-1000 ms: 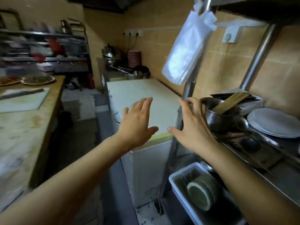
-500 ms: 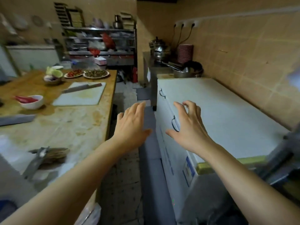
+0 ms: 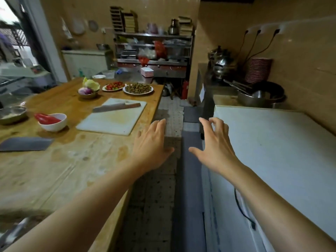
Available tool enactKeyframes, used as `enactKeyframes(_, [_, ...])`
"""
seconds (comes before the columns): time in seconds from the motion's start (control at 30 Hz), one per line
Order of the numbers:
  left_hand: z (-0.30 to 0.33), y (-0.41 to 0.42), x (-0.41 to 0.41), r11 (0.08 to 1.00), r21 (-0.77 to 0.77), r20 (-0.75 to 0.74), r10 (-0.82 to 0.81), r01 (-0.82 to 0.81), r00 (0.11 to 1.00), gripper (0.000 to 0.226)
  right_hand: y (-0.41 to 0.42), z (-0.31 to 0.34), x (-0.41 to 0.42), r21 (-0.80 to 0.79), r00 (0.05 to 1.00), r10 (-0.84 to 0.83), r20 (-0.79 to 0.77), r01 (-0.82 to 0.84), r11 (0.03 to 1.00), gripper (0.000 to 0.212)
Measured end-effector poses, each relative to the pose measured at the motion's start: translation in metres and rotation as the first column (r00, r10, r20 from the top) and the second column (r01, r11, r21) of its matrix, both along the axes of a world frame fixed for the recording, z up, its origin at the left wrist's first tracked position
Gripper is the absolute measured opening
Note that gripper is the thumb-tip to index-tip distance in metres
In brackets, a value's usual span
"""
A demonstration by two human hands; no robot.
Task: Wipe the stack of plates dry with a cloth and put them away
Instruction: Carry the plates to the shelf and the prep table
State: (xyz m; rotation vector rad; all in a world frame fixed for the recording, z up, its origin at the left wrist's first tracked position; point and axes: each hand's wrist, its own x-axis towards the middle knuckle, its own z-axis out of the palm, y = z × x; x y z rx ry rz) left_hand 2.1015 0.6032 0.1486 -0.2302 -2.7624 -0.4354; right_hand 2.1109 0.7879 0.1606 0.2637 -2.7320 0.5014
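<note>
My left hand (image 3: 151, 146) is stretched out in front of me over the right edge of the wooden table (image 3: 60, 160), fingers straight and empty. My right hand (image 3: 216, 142) reaches forward beside it over the aisle, next to the white chest freezer (image 3: 281, 151), fingers spread and slightly bent, holding nothing. A stack of red-rimmed plates (image 3: 258, 70) stands far back against the right wall. No cloth is in view.
On the table lie a white cutting board (image 3: 112, 119) with a cleaver (image 3: 116, 107), a second cleaver (image 3: 25, 143), a white bowl with a red pepper (image 3: 52, 121) and plates of food (image 3: 138, 89). A metal shelf rack (image 3: 154, 50) fills the back wall. Pots (image 3: 260, 96) sit behind the freezer.
The view has swung left, away from the metal rack with white plates and the tub, toward the wooden table and aisle. Both hands stay raised and empty.
</note>
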Motion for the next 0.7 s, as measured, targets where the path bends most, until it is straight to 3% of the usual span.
enactKeyframes(0.7, [0.002, -0.018, -0.474, 1.0, 0.009, 0.046, -0.007, 0.006, 0.999, 0.09, -0.013, -0.006, -0.483, -0.048, 0.996, 0.084, 0.038, -0.082, 0.996, 0.091])
